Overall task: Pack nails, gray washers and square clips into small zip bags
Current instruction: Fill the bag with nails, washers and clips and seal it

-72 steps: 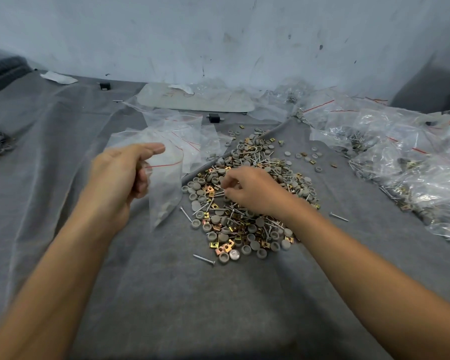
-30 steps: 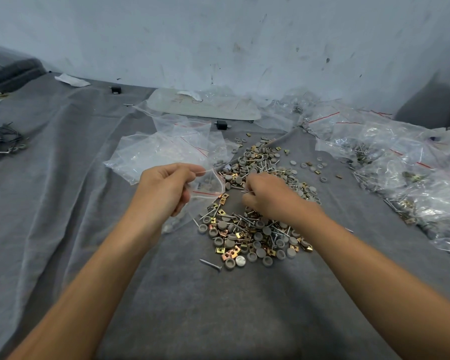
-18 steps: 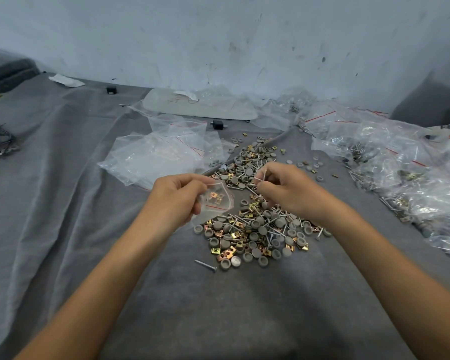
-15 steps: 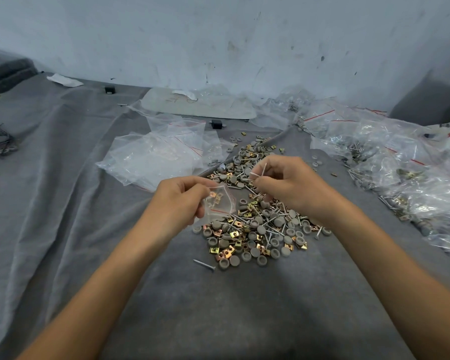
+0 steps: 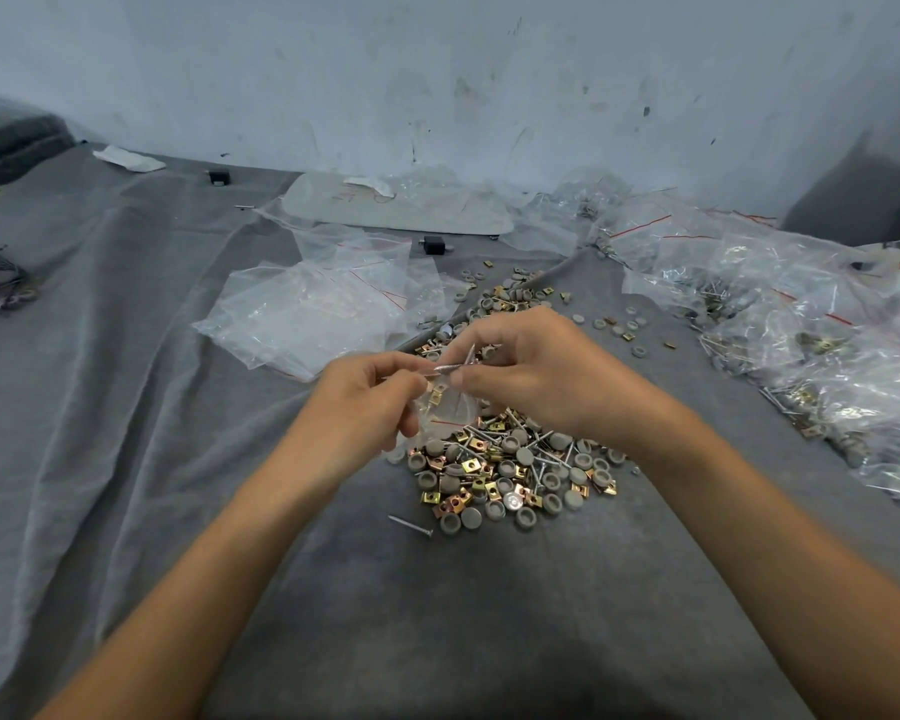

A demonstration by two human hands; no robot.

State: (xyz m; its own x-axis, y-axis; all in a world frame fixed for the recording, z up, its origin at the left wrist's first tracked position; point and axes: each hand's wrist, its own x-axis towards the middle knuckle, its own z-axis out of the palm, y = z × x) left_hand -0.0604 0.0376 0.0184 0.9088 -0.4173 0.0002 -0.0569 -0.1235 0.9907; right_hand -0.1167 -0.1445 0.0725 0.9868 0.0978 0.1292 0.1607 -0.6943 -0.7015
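- Where the two hands meet above the heap, a small zip bag [image 5: 445,420] hangs: clear plastic with a red line across it and at least one brass square clip [image 5: 437,393] inside.
- Left hand [image 5: 370,402]: fingers curled, thumb and fingertips pinching the bag by its upper edge.
- Right hand [image 5: 536,376]: thumb and forefinger pinching a few thin silver nails [image 5: 453,362], which lie nearly level at the bag's mouth; the other fingers are curled.
- Heap [image 5: 510,459] of gray washers, brass clips and nails: on the gray cloth [image 5: 126,407], directly under and behind both hands, partly hidden by them.
- One loose nail [image 5: 410,526]: on the cloth, just in front of the heap.
- Stack of empty bags [image 5: 323,309]: left of the heap, behind the left hand.
- Filled bags [image 5: 775,324]: spread along the right side, well apart from the hands.
- Pale flat board [image 5: 396,207]: at the back, near the wall [image 5: 437,70].
- Small black block [image 5: 434,245]: just in front of the board.
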